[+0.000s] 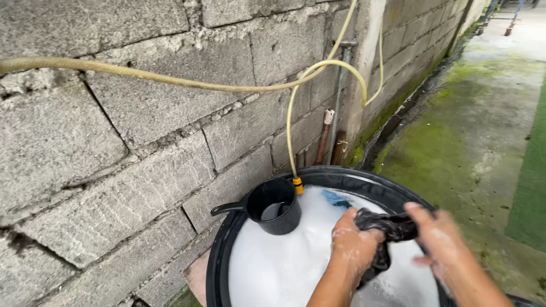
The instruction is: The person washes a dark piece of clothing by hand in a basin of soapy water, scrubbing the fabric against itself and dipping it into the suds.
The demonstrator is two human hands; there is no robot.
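A: What's the person working on?

B: A dark wet cloth (392, 227), lower right of the frame, just above the suds. Both hands are gripping it. Left hand (354, 241) is clamped round one end, fingers closed tight, foam on the knuckles. Right hand (441, 244) is pinching the other end w/ thumb on top; it's a bit blurred, but it's closed on the cloth too.

A: And the cloth is hanging where?

B: It's stretching between the two hands, w/ a bit trailing down below the left hand toward the foam (284, 267).

A: What's under it?

B: A big black round tub (219, 267), bottom centre, filling most of the lower frame and full of white suds. A black dipper (276, 207) w/ a long handle is sitting at the tub's upper left edge, handle pointing left, some water inside. Something blue (335, 199) is poking out of the foam just right of the dipper; can't tell what.

A: Anything feeding the tub?

B: A yellowish hose (170, 79) is running across the upper left, looping down, its yellow nozzle (297, 185) hanging just beside the dipper's rim.

A: Surroundings?

B: A grey block wall (114, 159) is taking up the left side. Mossy concrete ground (472, 131) is stretching up the right side, w/ a gutter (392, 122) along the wall's base.
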